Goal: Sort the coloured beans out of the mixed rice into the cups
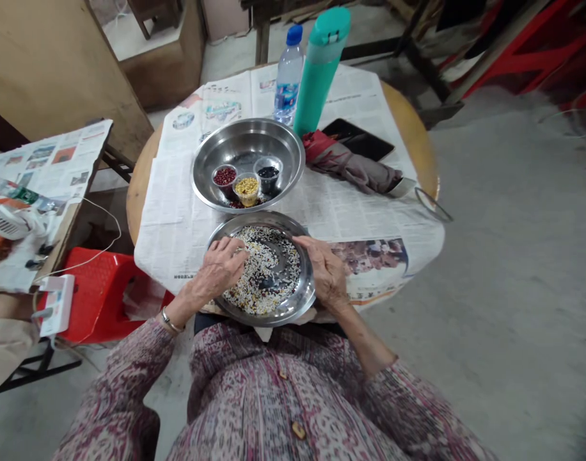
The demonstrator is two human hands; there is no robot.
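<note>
A round metal plate (302, 301) at the table's near edge holds white grains mixed with yellow and dark ones (254, 269). My left hand (224, 264) is over its left side, fingers curled together above the grains; whatever is between the fingertips is hidden. At the right rim, my right hand (325, 272) grips the plate, with its thumb side towards the grains. Just beyond stands a deep metal basin (240, 141). Inside it are three small clear cups: one of red beans (224, 177), one of yellow beans (246, 187) and one of black beans (268, 173).
Newspaper (173, 211) covers the round table (408, 121). Behind the basin stand a water bottle (288, 80) and a tall teal bottle (322, 70). A folded umbrella (355, 163) and a black tablet-like object (364, 139) lie right. A red stool (94, 294) and side table stand left.
</note>
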